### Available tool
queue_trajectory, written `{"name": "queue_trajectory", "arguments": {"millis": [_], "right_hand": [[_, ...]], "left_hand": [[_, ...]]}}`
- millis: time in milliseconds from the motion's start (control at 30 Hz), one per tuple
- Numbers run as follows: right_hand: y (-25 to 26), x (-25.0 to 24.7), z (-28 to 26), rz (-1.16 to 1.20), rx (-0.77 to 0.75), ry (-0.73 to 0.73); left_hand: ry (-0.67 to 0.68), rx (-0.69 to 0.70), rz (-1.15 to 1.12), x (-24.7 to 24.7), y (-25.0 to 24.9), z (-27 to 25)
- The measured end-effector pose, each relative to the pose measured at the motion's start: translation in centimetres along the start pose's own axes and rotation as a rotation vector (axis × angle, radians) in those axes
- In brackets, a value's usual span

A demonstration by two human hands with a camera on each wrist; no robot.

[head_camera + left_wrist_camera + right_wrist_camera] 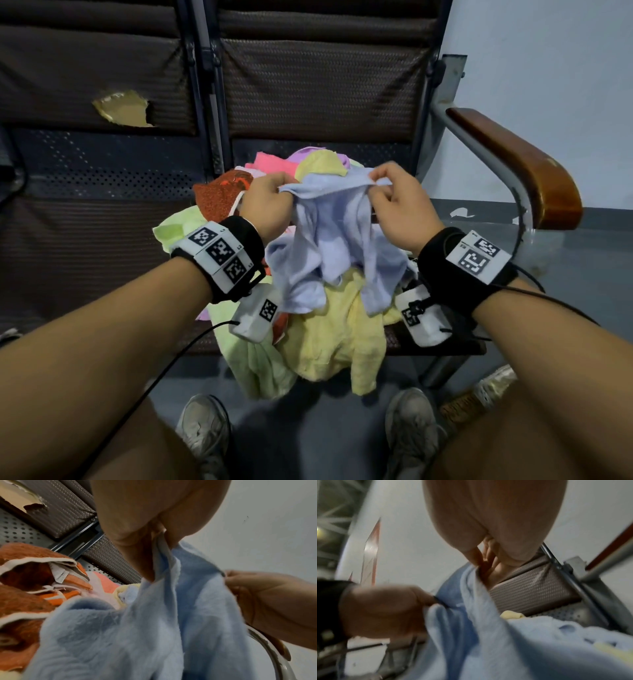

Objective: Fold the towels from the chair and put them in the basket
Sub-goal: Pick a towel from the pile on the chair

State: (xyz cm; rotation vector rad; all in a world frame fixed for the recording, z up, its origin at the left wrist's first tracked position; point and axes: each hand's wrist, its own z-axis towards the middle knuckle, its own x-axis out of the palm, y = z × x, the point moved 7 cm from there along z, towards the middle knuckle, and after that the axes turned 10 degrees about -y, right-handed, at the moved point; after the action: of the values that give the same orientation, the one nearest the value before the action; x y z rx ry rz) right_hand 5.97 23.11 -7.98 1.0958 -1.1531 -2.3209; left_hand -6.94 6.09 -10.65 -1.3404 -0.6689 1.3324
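1. Both hands are up over the pile at centre frame. The left hand (270,202) pinches one end of the light blue towel's (329,246) top hem, and the right hand (397,205) pinches the other end, thumb and fingers curled onto the cloth.
2. That held hem runs left to right between the two hands, short and bunched; the rest of the towel hangs crumpled below, its lower folds resting on the yellow towel (342,339).
3. The key relation, I'd say: the hands sit close together, so the towel's width is not spread. Drawing them apart along that hem looks like the move.
4. Room to the left is open over the chair seat (85,240). To the right, the wooden armrest (520,164) stands near the right wrist, so that side is tighter.
5. More towels, orange-red (219,195), pink and green, lie heaped behind and below. No basket is in view.
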Motion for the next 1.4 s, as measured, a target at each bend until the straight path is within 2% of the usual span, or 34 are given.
{"name": "queue_trajectory", "arguments": {"millis": [100,167,233,333,400,500,633,700,833,933,1033,1100,1167,1233,1267,1400], "right_hand": [[2.8,-0.1,-0.7,0.171,-0.141,0.018],[4.2,0.5,-1.3,0.122,-0.252,0.111],[4.3,1.7,-2.3,-0.03,-0.345,0.268],[2.3,3.5,-3.6,-0.256,-0.324,0.519],[0.8,4.0,-3.8,-0.363,-0.245,0.572],[0.1,4.0,-3.1,-0.43,-0.174,0.491],[0.9,4.6,-2.5,-0.322,-0.151,0.284],[1.0,5.5,-2.8,-0.347,-0.125,0.27],[0.5,6.4,-2.9,-0.333,-0.091,0.276],[0.0,5.3,-2.2,-0.281,-0.061,0.263],[0.1,2.7,-0.8,-0.16,-0.048,0.097],[0.6,1.3,-0.4,-0.068,-0.056,-0.025],[0.8,1.1,-0.3,-0.05,-0.07,-0.066],[0.8,1.7,-0.5,-0.101,-0.102,-0.011],[0.5,2.3,-0.7,-0.153,-0.123,0.064],[-2.4,5.0,-3.2,-0.406,-0.108,0.506]], "left_hand": [[0.07,-0.052,0.089,1.0,0.6,-0.2],[0.004,-0.048,0.173,0.6,0.6,0.2],[-0.087,-0.044,0.142,-0.3,0.1,0.8],[-0.141,-0.117,-0.037,-1.0,-0.2,0.7],[-0.156,-0.173,-0.111,-1.0,-0.1,0.3],[-0.103,-0.214,-0.245,-0.4,-1.2,-0.5],[-0.01,-0.256,-0.426,0.6,-3.2,-1.8],[-0.019,-0.273,-0.439,0.8,-3.5,-2.0],[0.051,-0.236,-0.437,1.0,-3.8,-2.0],[-0.073,-0.2,-0.449,-0.4,-3.1,-1.3],[-0.211,-0.23,-0.418,-1.9,-1.4,-0.3],[-0.23,-0.256,-0.319,-2.1,-0.4,0.0],[-0.226,-0.238,-0.242,-2.0,-0.1,0.2],[-0.236,-0.212,-0.286,-2.0,-0.5,0.3],[-0.247,-0.201,-0.329,-2.1,-0.8,0.4],[-0.26,-0.185,-0.447,-2.6,-1.4,0.7]]}}
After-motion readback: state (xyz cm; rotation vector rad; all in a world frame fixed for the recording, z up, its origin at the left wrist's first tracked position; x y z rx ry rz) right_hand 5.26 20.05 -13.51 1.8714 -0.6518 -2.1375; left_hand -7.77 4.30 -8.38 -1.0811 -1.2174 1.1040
